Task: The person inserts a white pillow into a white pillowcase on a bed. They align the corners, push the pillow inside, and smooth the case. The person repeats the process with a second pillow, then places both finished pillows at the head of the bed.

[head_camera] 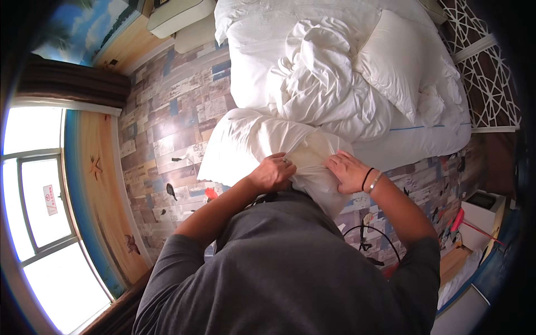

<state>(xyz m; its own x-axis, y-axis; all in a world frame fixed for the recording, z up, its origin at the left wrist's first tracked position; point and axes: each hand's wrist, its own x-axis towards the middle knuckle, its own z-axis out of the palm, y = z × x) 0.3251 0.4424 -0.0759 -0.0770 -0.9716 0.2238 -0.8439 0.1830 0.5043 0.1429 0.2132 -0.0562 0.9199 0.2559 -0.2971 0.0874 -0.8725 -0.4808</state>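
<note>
A white pillowcase (pixel 247 144) lies against the near side of the bed, just in front of my body. A cream pillow (pixel 312 147) shows in the gap of its fabric, between my hands. My left hand (pixel 274 172) is curled around the cloth on the left of this gap, its fingertips hidden underneath. On the right, my right hand (pixel 349 172) grips the cloth edge with fingers bent and thumb lower down. Part of the white fabric hangs between my hands towards the floor, partly behind my shirt.
Crumpled white bedding (pixel 318 71) and a second white pillow (pixel 389 58) lie on the bed (pixel 255 75). A lattice screen (pixel 488 79) stands at the right. Patchwork plank flooring (pixel 167 130) runs left towards the window (pixel 42 188). A small cabinet (pixel 477 226) stands at lower right.
</note>
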